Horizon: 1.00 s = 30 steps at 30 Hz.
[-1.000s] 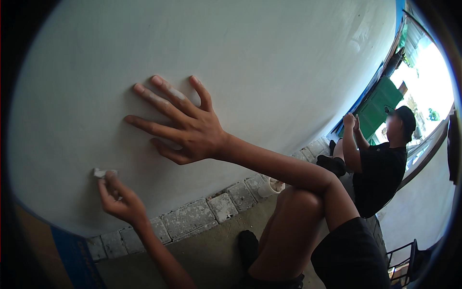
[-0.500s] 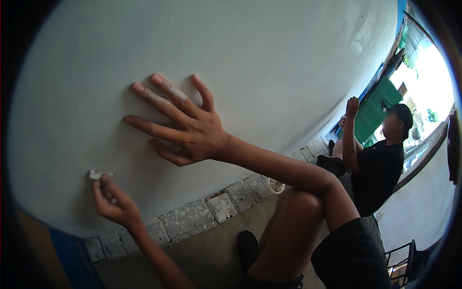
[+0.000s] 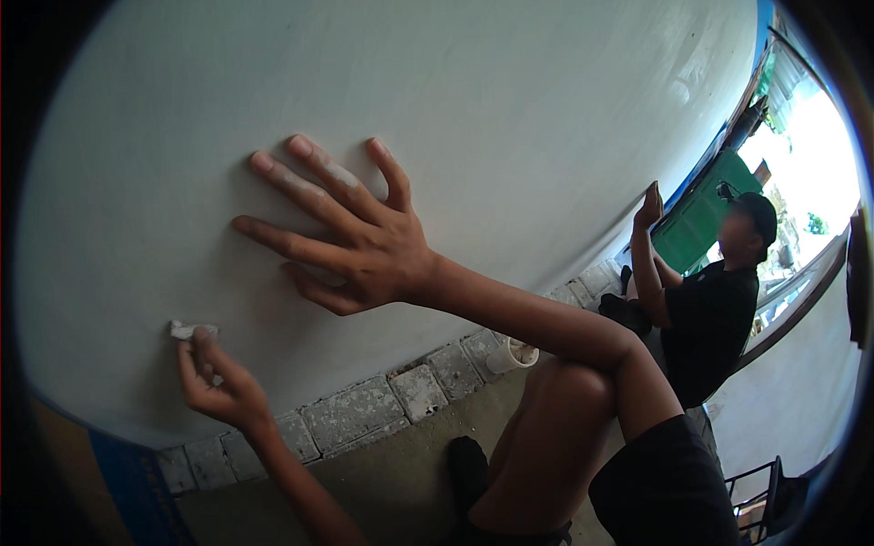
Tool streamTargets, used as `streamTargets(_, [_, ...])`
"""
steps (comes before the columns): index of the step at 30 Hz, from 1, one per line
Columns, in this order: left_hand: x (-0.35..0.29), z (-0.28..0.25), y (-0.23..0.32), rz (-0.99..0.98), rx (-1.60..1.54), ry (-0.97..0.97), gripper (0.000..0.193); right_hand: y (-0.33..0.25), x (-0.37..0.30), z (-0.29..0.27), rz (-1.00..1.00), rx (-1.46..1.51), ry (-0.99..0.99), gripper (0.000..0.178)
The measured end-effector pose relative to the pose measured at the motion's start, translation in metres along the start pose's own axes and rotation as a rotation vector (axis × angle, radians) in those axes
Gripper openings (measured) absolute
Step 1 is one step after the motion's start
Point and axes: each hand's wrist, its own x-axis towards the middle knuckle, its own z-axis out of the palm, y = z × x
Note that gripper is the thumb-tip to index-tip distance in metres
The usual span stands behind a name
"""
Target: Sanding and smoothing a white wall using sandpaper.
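My right hand lies spread against a pale, smooth wall, fingers apart, with white smears on two of them. It holds nothing. Lower and to the left, my left hand is closed in a pinch on a small, whitish, folded piece that touches the wall. What this piece is made of cannot be told. White dust marks show on the left fingers too.
A row of grey, paint-spotted blocks runs along the wall's foot. A white cup stands beside them near my knee. At the right another person in black sits by the wall, near a green panel.
My hands and the whitish piece stay almost in place. The other person's raised hand and forearm have shifted slightly left, towards the wall.
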Motion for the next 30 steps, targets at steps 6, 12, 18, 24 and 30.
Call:
streamTargets(6, [-0.007,-0.001,0.003,-0.129,-0.035,-0.008,0.025,-0.001,0.000,-0.001,0.008,0.006,-0.001,0.057])
streamTargets(12, [-0.020,0.015,0.015,0.056,0.012,-0.022,0.026,-0.002,0.000,-0.002,0.014,0.001,0.001,0.055])
streamTargets(18, [0.008,-0.004,0.003,-0.157,-0.058,0.048,0.026,-0.001,0.000,-0.003,-0.001,-0.009,-0.009,0.053])
streamTargets(24, [-0.021,0.012,0.012,0.039,0.000,-0.167,0.024,-0.001,0.000,-0.002,0.007,-0.035,0.019,0.052])
streamTargets(30, [0.007,0.001,0.006,-0.039,-0.077,0.073,0.024,-0.002,0.001,-0.004,0.026,0.052,0.029,0.061])
